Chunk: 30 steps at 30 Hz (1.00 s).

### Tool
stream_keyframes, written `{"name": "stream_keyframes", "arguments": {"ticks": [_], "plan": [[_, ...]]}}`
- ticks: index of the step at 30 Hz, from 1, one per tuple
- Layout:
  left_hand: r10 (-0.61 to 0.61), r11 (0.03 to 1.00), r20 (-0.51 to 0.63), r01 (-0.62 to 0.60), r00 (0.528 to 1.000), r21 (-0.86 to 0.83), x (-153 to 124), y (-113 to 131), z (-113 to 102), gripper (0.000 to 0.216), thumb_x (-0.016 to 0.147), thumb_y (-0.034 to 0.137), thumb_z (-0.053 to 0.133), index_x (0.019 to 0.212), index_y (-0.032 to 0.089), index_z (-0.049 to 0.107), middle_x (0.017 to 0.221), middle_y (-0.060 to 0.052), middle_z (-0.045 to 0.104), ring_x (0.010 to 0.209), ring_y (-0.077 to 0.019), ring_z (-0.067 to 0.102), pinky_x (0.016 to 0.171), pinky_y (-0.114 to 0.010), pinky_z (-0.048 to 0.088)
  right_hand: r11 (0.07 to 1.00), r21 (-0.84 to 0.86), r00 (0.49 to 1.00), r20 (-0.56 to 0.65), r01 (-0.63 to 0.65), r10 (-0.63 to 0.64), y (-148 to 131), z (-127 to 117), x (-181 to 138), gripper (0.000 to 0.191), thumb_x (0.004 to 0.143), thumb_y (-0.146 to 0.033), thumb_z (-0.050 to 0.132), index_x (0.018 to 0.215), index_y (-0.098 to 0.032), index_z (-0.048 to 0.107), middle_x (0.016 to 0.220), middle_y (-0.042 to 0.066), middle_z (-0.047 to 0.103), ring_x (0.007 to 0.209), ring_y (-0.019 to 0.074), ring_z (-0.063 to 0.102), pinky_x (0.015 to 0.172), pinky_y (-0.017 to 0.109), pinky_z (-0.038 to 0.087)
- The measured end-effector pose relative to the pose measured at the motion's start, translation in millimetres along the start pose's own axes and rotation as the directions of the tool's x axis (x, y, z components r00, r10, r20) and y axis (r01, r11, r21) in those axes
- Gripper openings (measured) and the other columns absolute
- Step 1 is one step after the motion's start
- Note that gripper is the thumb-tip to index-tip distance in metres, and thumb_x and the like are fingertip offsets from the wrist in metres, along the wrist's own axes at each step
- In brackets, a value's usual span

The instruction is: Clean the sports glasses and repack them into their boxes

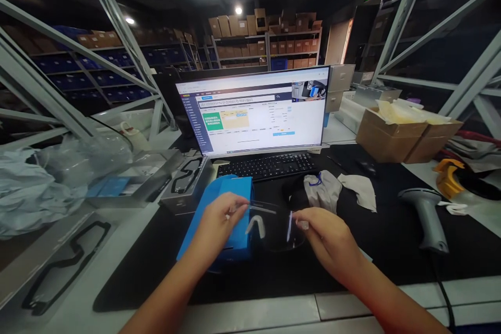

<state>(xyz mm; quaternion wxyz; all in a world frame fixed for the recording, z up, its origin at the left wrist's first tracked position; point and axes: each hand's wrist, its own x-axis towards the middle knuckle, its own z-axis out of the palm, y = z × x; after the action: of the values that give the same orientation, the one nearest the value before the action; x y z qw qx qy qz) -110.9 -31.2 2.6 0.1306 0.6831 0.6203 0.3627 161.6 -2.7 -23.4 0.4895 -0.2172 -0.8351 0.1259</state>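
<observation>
My left hand (224, 215) pinches the left end of a thin transparent eyewear piece, above a blue box (230, 190). A pale curved nose piece (256, 225) shows on its near left part. At the other side, my right hand (326, 235) grips the clear eyewear piece (289, 227) near its bright edge, with thumb and finger together. Its full outline is hard to make out against the black mat. Behind my right hand lies a grey cloth pouch (324, 190) with a blue cord, beside a pale cloth (359, 192).
A monitor (250, 115) and black keyboard (268, 166) stand ahead. Grey boxes printed with black frames (186, 180) lie at the left. To the right are a barcode scanner (426, 219), a mouse (367, 168), a tape dispenser (450, 177) and open cartons (387, 138).
</observation>
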Motion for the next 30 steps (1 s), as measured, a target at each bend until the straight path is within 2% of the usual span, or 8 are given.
{"name": "stream_keyframes", "arguments": {"ticks": [5,13,17,21,23,24,27,30], "plan": [[-0.044,0.999,0.039,0.044,0.998,-0.006,-1.2,2.0,-2.2,0.031,0.090,0.048,0.056,0.087,0.022,0.072,0.091,-0.006,0.071,0.089,-0.0250,0.066,0.080,-0.035,0.049,0.999,0.024,0.999,-0.003,0.032,-0.032,-9.0,-3.7,-0.7,0.026,0.095,-0.005,0.051,0.113,-0.018,0.063,0.097,0.006,0.074,0.088,0.0170,0.070,0.078,0.029,0.057],[-0.135,0.986,0.126,0.145,0.983,-0.076,-4.5,6.0,8.8,0.032,0.087,0.047,0.059,0.092,0.018,0.072,0.077,-0.006,0.069,0.065,-0.0208,0.064,0.057,-0.029,0.048,0.997,0.025,0.996,-0.042,0.076,-0.075,-21.0,-12.0,-3.5,0.026,0.093,-0.006,0.055,0.115,-0.017,0.064,0.097,0.006,0.076,0.086,0.0166,0.073,0.078,0.027,0.057],[-0.137,0.985,0.127,0.150,0.982,-0.091,-3.9,7.5,10.2,0.030,0.086,0.047,0.062,0.090,0.019,0.073,0.075,-0.006,0.069,0.065,-0.0209,0.065,0.057,-0.029,0.049,0.997,0.025,0.996,-0.046,0.074,-0.073,-22.4,-13.0,-4.7,0.025,0.094,-0.008,0.054,0.116,-0.017,0.063,0.097,0.007,0.076,0.085,0.0171,0.073,0.075,0.027,0.058],[-0.158,0.978,0.119,0.172,0.980,-0.117,0.2,10.8,11.4,0.029,0.084,0.046,0.063,0.086,0.019,0.072,0.075,-0.006,0.069,0.066,-0.0212,0.065,0.059,-0.030,0.050,0.998,-0.006,0.997,0.037,0.068,-0.068,-17.7,-15.9,-2.7,0.022,0.098,-0.017,0.055,0.118,-0.019,0.063,0.099,0.007,0.076,0.087,0.0193,0.073,0.074,0.029,0.058],[-0.173,0.971,0.094,0.186,0.980,-0.152,3.0,13.2,14.8,0.030,0.083,0.046,0.064,0.095,0.019,0.068,0.079,-0.005,0.069,0.071,-0.0211,0.066,0.065,-0.031,0.052,1.000,0.000,0.999,0.031,-0.011,0.011,-9.7,-21.4,0.9,0.016,0.099,-0.022,0.053,0.110,-0.020,0.065,0.094,0.006,0.075,0.083,0.0189,0.073,0.070,0.028,0.057],[-0.177,0.964,0.070,0.187,0.982,-0.187,4.0,14.8,17.6,0.035,0.081,0.045,0.065,0.103,0.019,0.065,0.084,-0.004,0.069,0.073,-0.0208,0.066,0.068,-0.032,0.053,0.994,0.032,0.994,0.000,-0.109,0.109,-3.8,-25.6,3.3,0.015,0.100,-0.024,0.052,0.102,-0.021,0.066,0.087,0.005,0.074,0.076,0.0172,0.072,0.065,0.026,0.056],[-0.153,0.946,0.008,0.149,0.988,-0.288,3.5,23.6,31.7,0.050,0.080,0.043,0.068,0.120,0.020,0.050,0.097,-0.004,0.065,0.074,-0.0178,0.065,0.070,-0.032,0.055,0.853,0.302,0.881,-0.080,-0.425,0.467,20.4,-43.0,10.2,0.024,0.100,-0.035,0.052,0.083,-0.021,0.061,0.068,-0.001,0.066,0.051,0.0107,0.061,0.048,0.021,0.050],[0.003,0.986,0.154,0.023,0.988,-0.167,-4.7,43.0,57.2,0.026,0.088,0.032,0.062,0.110,0.021,0.057,0.095,-0.003,0.063,0.073,-0.0159,0.063,0.068,-0.030,0.053,0.731,0.539,0.789,-0.184,-0.417,0.586,46.3,-62.0,13.2,0.027,0.095,-0.045,0.061,0.082,-0.021,0.058,0.069,-0.003,0.064,0.048,0.0089,0.057,0.044,0.019,0.048]]}}
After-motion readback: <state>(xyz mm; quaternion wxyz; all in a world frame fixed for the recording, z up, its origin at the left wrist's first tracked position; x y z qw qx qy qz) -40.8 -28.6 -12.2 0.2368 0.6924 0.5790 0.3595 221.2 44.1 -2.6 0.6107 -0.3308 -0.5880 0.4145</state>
